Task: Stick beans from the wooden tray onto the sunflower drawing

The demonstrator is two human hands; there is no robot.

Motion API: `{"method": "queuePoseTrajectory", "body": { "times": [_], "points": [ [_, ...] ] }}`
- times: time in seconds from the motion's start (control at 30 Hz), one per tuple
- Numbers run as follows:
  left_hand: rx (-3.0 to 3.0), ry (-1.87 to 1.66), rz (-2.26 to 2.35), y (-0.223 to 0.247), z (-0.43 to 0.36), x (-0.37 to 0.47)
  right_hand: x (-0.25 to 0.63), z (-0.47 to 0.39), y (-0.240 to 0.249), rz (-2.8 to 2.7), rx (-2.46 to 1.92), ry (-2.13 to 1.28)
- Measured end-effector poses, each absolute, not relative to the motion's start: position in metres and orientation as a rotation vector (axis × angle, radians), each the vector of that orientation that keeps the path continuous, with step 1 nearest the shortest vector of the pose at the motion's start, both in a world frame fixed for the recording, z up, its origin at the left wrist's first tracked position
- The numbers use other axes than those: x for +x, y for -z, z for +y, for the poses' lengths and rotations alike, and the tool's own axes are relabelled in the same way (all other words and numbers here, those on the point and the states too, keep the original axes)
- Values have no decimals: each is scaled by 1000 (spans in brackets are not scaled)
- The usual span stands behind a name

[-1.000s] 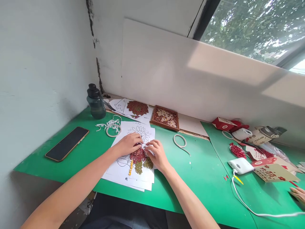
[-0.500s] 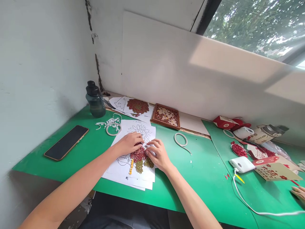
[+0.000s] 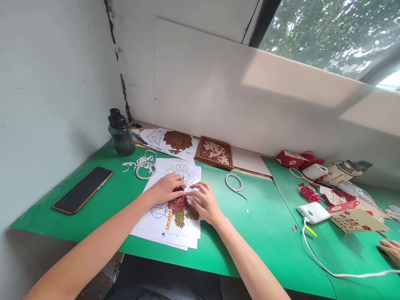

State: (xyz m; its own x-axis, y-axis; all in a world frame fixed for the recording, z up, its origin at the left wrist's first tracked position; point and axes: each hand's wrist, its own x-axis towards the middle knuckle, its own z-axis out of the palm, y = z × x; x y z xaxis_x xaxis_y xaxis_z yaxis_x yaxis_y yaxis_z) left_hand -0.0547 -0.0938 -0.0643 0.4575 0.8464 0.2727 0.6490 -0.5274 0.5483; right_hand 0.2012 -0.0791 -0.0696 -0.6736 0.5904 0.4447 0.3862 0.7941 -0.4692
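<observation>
A sheet of paper with a line-drawn flower (image 3: 179, 170) lies in front of me on a small stack. Red beans (image 3: 178, 204) cover its middle, with green mung beans (image 3: 179, 219) below them and a short row of yellow corn kernels (image 3: 169, 219) to the left. My left hand (image 3: 168, 188) rests over the upper left of the red beans, its fingers bent and close together. From the right, my right hand (image 3: 204, 202) meets it with thumb and fingers drawn together at the beans' edge. Whatever lies between the fingertips is too small to make out.
A wooden tray (image 3: 214, 152) of loose beans and a finished bean picture (image 3: 178, 140) stand at the back. Left are a phone (image 3: 83, 190), bottle (image 3: 121, 133) and white tape scraps (image 3: 142, 163). Right lie a white coil (image 3: 234, 183), power bank (image 3: 313, 212) and another person's hand (image 3: 390, 249).
The whole view has shifted slightly, so things appear a little further left. Both hands stay at the red beans, with only small finger movements.
</observation>
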Motion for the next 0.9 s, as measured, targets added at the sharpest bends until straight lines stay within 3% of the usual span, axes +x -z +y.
{"method": "queuePoseTrajectory", "body": {
  "times": [0.9],
  "points": [
    [2379, -856, 1367, 66, -93, -57, 207, -76, 66, -2574, -820, -430]
  ]
}}
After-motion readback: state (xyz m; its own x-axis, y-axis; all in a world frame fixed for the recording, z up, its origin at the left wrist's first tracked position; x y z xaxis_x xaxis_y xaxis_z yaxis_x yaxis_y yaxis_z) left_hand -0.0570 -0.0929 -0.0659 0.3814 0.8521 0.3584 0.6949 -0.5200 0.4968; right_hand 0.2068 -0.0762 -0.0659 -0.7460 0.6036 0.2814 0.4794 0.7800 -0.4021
